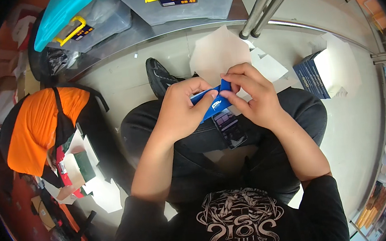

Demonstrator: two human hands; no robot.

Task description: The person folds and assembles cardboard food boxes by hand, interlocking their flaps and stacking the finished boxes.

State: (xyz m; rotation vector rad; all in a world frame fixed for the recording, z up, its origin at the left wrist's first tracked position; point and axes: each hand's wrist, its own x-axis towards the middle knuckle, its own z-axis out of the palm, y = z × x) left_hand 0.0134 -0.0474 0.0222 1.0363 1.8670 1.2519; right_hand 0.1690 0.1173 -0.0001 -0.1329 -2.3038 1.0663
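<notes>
A small blue cardboard box (208, 114) with a white print is held up in front of my lap by both hands. My left hand (182, 107) grips its left part, with the thumb lying along the front face. At its right end, my right hand (253, 96) pinches a raised blue flap between thumb and fingers. Below the box, a dark phone (231, 130) with its screen lit rests on my leg. Beyond my hands, a pale unfolded sheet of card (219, 50) lies on the floor. What is inside the box cannot be seen.
Clear plastic bins (186, 5) with yellow handles sit on a metal shelf ahead. A stack of dark blue flat cartons (310, 77) lies at right beside white card. Orange-and-black fabric (36, 131) and opened cartons (79, 166) are at left. Metal legs (268, 6) rise ahead.
</notes>
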